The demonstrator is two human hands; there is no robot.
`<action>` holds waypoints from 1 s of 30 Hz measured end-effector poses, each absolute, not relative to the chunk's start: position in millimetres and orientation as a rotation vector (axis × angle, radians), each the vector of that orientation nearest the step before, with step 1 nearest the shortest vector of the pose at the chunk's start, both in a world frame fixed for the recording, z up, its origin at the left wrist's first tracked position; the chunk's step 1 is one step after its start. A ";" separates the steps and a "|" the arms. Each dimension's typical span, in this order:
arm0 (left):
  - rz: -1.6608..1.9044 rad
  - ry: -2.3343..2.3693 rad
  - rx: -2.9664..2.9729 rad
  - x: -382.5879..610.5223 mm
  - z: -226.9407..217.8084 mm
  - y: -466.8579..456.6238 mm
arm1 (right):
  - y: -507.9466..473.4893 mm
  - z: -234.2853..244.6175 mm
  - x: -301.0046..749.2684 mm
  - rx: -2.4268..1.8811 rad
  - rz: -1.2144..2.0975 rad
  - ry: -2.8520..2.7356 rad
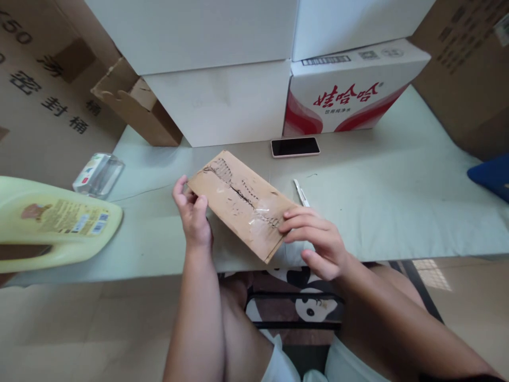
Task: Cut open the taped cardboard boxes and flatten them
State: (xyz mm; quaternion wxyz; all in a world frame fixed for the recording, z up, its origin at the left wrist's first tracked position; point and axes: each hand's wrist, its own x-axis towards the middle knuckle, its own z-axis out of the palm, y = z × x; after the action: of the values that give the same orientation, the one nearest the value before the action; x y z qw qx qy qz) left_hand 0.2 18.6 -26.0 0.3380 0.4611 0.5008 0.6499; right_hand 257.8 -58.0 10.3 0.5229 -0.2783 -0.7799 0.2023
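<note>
A flat brown cardboard box (238, 204) is held tilted above the front part of the table. Its top face carries clear tape, dark dashed marks and a dark slit along the middle. My left hand (194, 215) grips the box's left end, thumb on the near edge and fingers at the far side, partly hidden. At the right end, the fingers of my right hand (316, 236) rest stretched out on the cardboard, with the thumb apart from it. Just beyond that hand lies a small white-handled craft knife (301, 193) on the cloth.
A phone (295, 147) lies before white cartons (238, 101) and a red-and-white carton (350, 95). At left are a yellow jug (79, 223), a clear plastic pack (99, 174) and an open cardboard box (147, 109). A blue object (491, 175) shows at right.
</note>
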 end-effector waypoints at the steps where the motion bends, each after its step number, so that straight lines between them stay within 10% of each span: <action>1: 1.675 1.328 1.179 0.5 -25.4 18.4 | -57.8 8.9 259.3 -0.729 0.434 -1.807; 12: 1.599 1.401 1.097 0.2 -21.2 18.9 | -42.3 -8.1 268.3 -2.047 0.522 -1.965; 30: 1.588 1.366 1.097 0.3 -17.4 16.0 | -38.7 -12.3 267.9 -2.244 0.548 -2.113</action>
State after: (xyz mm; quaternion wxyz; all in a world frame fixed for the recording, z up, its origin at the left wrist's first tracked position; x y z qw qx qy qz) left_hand 0.3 16.0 -17.4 0.3789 0.4294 0.5346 0.6215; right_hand 267.9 -38.7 -12.3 0.0055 -0.7167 -0.6750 0.1749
